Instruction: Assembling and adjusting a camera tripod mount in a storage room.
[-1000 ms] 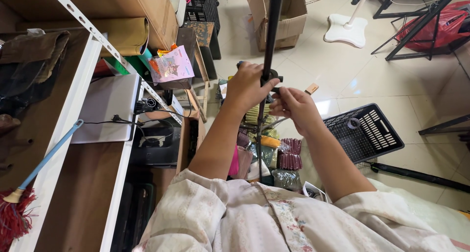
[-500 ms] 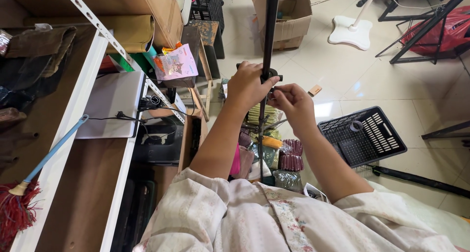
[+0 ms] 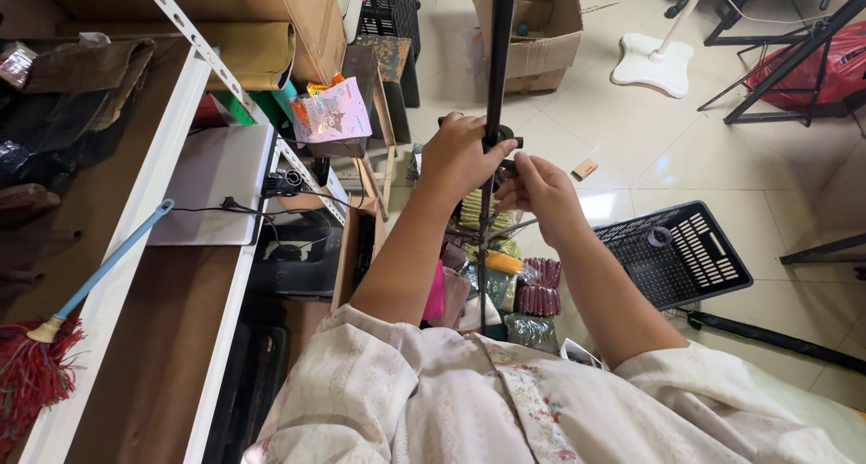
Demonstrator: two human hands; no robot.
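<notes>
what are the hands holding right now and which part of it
The left hand grips the black stand pole at its locking collar. The right hand pinches a small part just below that collar; which part cannot be told.

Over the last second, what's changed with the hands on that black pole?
Almost nothing. The left hand stays wrapped around the black pole at its clamp knob, and the right hand keeps its fingers just below. Only the camera view drifted slightly.
</notes>
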